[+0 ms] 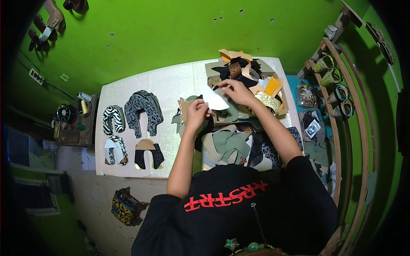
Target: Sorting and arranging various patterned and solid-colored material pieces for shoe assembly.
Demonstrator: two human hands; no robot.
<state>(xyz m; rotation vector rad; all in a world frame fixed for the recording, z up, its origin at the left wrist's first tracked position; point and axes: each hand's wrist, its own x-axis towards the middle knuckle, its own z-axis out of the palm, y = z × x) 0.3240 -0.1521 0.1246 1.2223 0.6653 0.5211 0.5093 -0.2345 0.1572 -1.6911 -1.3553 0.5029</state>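
Note:
A white, roughly triangular flat piece (215,99) is pinched at its lower left edge by my left hand (198,113). My right hand (237,92) has bent fingers at the upper right of that piece, above a grey-green flat piece (232,112). The fingertips look closed on the grey-green piece, though their exact grip is partly hidden. Both hands are above the table, in front of an open cardboard box (282,91) heaped with black, tan, yellow, gold and leopard-print scraps. More grey-green scraps (226,144) lie piled nearer to me.
On the left of the white-covered table (179,77) stand stacks of curved cut pieces: zebra-print (113,120), dark patterned (143,109), white-topped (115,150) and tan-and-black (148,153). A wooden rack (348,106) with sandals is at right. A sewing machine's wheel (63,112) is far left.

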